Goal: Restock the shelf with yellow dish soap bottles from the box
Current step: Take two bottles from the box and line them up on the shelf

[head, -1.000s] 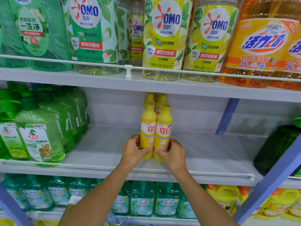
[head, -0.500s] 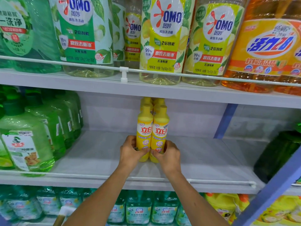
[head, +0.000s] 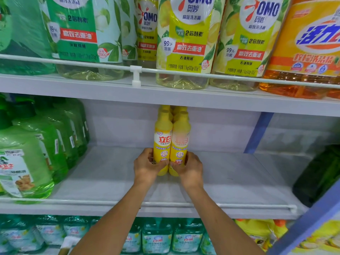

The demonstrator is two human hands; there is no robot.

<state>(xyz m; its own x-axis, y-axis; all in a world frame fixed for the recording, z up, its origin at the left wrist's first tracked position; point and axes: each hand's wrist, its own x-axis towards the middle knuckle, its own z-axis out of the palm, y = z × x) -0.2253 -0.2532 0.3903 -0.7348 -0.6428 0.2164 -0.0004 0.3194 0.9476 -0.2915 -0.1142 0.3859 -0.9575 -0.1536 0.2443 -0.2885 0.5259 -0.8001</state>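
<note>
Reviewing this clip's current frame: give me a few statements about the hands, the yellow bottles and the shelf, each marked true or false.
1. Each hand grips a yellow bottle: the left hand the left yellow bottle, the right hand the right yellow bottle. True.
2. The two bottles lie on their sides. False: they stand upright, side by side.
3. More yellow bottles stand behind them. True.
4. Green jugs sit on the middle shelf right of the hands. False: they are on the left.
</note>
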